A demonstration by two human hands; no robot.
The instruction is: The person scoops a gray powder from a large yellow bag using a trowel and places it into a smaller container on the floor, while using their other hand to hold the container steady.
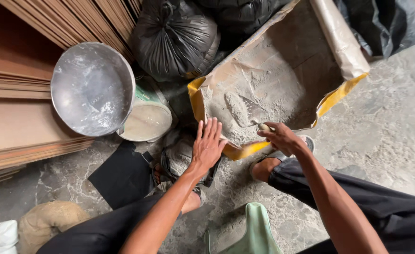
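While the person is crouching on the stained concrete floor [386, 141], a pale green cloth [254, 230] is lying nearest, between the dark trouser legs. Just beyond it, the left hand [208, 143] is hovering flat with the fingers spread wide, holding nothing, its fingertips reaching toward the yellow-edged rim of the torn paper sack [287, 61]; whether it is touching the rim I cannot tell. The right hand [280, 137] is gripping the pale handle of a trowel [245, 110], its grip closed fully around it. The trowel's blade is lying inside the sack, on the grey powder [268, 80], and it is carrying a heaped load of that powder.

To the left, a sandalled foot is resting beside a black flat sheet [123, 176], and a tan sack [47, 218] is sitting at the lower edge. Farther out, a white and green bucket [146, 120] is standing partly under a round metal pan [92, 87]. The pan is tilting against stacked brown boards [14, 94] and is showing only streaks of residue, no powder heap. Black plastic bags [174, 35] are bulging at the far side.

As I judge it, one scoop is loaded but is not yet lifted out of the sack, and the pan is not holding any fresh powder, so the scooping work is looking barely begun.
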